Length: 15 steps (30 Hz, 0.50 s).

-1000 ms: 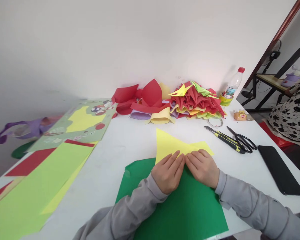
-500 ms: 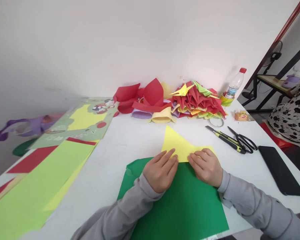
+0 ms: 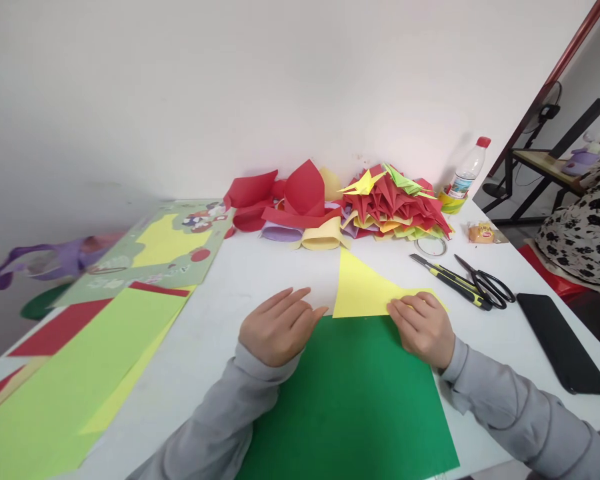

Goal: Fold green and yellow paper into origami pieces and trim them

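A folded yellow paper point(image 3: 359, 287) lies at the far edge of a green sheet point(image 3: 355, 400), one pointed corner standing toward the back. My right hand point(image 3: 423, 328) pinches its right part between thumb and fingers. My left hand point(image 3: 279, 325) hovers to the left of the yellow paper, apart from it, with its fingers loosely extended and nothing in them. Part of the green sheet's left side is covered by my left hand and sleeve.
Along the wall sit red curled paper pieces point(image 3: 305, 190) and a pile of folded paper stars point(image 3: 393, 207). A bottle point(image 3: 466, 177), a utility knife point(image 3: 450, 280), scissors point(image 3: 487, 283) and a black phone-like slab point(image 3: 563, 341) are on the right. Light-green sheets point(image 3: 100, 360) lie left.
My left hand has let go of the yellow paper and moved left. The paper has shifted slightly right, with my right hand still on it.
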Tool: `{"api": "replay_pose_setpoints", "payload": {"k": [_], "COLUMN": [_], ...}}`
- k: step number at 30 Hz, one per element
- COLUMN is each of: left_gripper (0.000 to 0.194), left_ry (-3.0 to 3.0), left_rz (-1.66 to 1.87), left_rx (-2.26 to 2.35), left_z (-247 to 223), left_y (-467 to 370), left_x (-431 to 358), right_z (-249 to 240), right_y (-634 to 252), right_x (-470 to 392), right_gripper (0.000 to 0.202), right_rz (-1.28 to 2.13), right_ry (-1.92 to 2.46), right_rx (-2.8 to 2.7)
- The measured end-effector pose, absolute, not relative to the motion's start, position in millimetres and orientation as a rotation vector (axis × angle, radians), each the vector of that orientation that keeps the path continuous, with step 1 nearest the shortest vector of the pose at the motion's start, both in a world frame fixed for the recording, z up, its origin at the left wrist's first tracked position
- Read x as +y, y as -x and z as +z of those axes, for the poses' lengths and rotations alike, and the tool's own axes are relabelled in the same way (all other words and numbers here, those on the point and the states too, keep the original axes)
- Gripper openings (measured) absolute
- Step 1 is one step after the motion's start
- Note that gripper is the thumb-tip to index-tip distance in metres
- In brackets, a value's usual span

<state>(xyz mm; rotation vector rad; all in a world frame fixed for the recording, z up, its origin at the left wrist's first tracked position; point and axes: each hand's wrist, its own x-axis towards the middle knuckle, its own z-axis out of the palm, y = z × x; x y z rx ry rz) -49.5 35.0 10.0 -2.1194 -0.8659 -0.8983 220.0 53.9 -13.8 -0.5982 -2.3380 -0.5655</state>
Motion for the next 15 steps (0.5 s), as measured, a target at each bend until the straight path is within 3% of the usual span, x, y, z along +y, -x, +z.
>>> {"api": "replay_pose_setpoints", "payload": {"k": [6,9,15], "left_gripper": [0.028,0.011,0.024], "left_ry": [2.238,2.378,2.403], "left_rz": [-0.904,-0.950,-0.972], "left_rx": [-0.886,-0.830,-0.745], "left_z": [8,-2,-12], "left_y": [29,8,-6], "left_x": [28,18,9], "right_z": [-14,-13,-15], "right_y": [-218,-210,-200], "right_x": [54,49,42], "right_gripper": [0.019,0.020,0.018], "right_rz": [-0.552,-0.512,-0.480], "right_ry": [0.566,0.477,0.418], "right_rx": [-2.369,-2.377,-2.391]}}
